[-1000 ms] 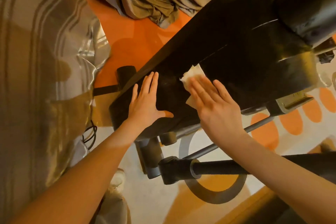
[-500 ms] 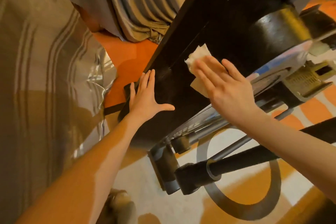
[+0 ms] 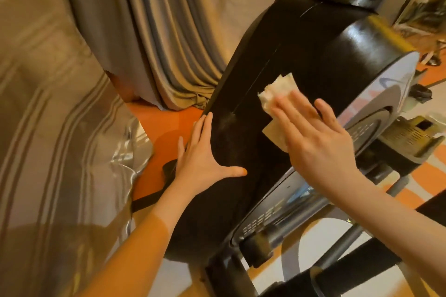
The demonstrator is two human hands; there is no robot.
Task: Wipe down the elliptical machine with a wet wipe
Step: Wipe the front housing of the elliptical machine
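The elliptical machine's black flywheel housing (image 3: 301, 55) fills the middle of the view, with a grey side panel (image 3: 376, 108) on its right. My right hand (image 3: 313, 142) lies flat, fingers straight, pressing a crumpled white wet wipe (image 3: 277, 90) onto the top of the housing. Most of the wipe is hidden under my palm; its upper end and a lower corner stick out. My left hand (image 3: 202, 159) rests flat on the housing's left edge, fingers straight and thumb spread out to the right.
Grey striped curtains (image 3: 149, 43) hang close behind and left of the machine. Below lies an orange and white patterned floor (image 3: 166, 128). A black pedal arm (image 3: 350, 270) and grey tubes cross at lower right. A tan ridged footplate (image 3: 410, 135) sticks out at right.
My right hand has slid the wipe up along the housing, away from me. The left hand keeps its place on the housing's left edge. My view has tilted upward.
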